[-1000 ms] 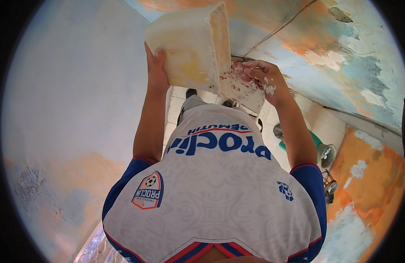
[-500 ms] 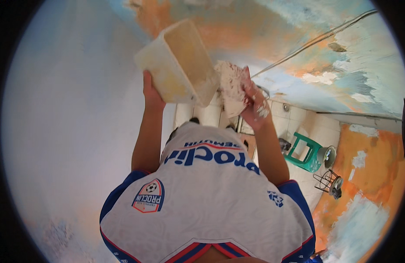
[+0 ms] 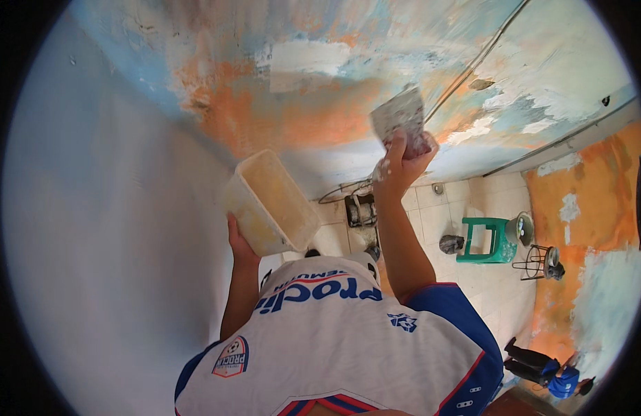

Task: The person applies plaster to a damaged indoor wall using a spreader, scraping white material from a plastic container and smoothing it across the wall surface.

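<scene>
My left hand (image 3: 243, 243) grips the side of a pale, rectangular plastic tub (image 3: 246, 208). The tub is tilted, and its yellowish-stained inside faces up and to the right. My right hand (image 3: 405, 165) is raised ahead, closed round a flat, wide putty knife (image 3: 397, 118) smeared with whitish putty. White smears also mark the skin of that hand near the wrist. Just beyond the blade is the patchy wall (image 3: 293, 114), coloured orange, blue and white; whether the blade touches it I cannot tell.
A cable (image 3: 478, 57) runs along the wall. On the tiled floor stand a green plastic stool (image 3: 502, 243), a grey bucket (image 3: 524, 227) and a black wire stand (image 3: 535, 265). A dark object (image 3: 362, 210) lies below my right forearm. Another person (image 3: 542, 371) in blue is at lower right.
My right hand has moved from beside the tub up and right toward the wall with the putty knife. My left hand and the tub now appear lower in the picture. Another person has come into view.
</scene>
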The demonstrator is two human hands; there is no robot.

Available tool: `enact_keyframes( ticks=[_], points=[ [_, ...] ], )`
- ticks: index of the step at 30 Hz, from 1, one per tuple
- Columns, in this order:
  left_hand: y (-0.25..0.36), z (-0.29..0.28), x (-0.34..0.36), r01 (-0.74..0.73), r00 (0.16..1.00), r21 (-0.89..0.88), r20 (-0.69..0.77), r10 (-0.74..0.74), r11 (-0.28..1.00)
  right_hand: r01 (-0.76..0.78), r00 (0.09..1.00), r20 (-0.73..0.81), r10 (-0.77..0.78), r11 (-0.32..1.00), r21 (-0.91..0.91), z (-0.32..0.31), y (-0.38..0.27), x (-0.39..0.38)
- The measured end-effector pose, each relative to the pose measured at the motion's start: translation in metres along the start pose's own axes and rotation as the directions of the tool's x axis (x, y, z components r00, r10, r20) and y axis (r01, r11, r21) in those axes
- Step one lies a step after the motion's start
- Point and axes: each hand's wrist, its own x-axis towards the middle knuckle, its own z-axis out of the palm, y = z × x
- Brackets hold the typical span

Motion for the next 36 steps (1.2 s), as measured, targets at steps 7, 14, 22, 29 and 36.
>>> enact_keyframes(
  ticks=[7,14,22,29,36],
  points=[
    [0.016,-0.014,-0.01,0.021,0.999,0.054,-0.04,-0.019,0.998,0.75,0.631,0.342,-0.696,0.435,-0.499,0.063,0.055,0.064],
    [0.016,-0.033,-0.019,0.056,0.993,0.001,-0.102,-0.056,0.998,0.863,0.498,0.649,-0.574,0.396,-0.312,0.086,0.114,-0.026],
    [0.017,-0.051,-0.021,0.04,0.995,0.031,-0.093,-0.037,0.999,0.743,0.597,0.334,-0.729,0.347,-0.572,0.07,0.056,0.061],
    [0.01,-0.063,-0.013,-0.002,0.998,0.047,-0.056,0.004,0.999,0.803,0.581,0.673,-0.457,0.455,-0.384,0.101,0.087,-0.035],
    [0.019,-0.063,-0.027,0.039,0.996,0.015,-0.075,-0.038,0.999,0.724,0.595,0.319,-0.738,0.32,-0.612,0.075,0.051,0.059]
  ],
)
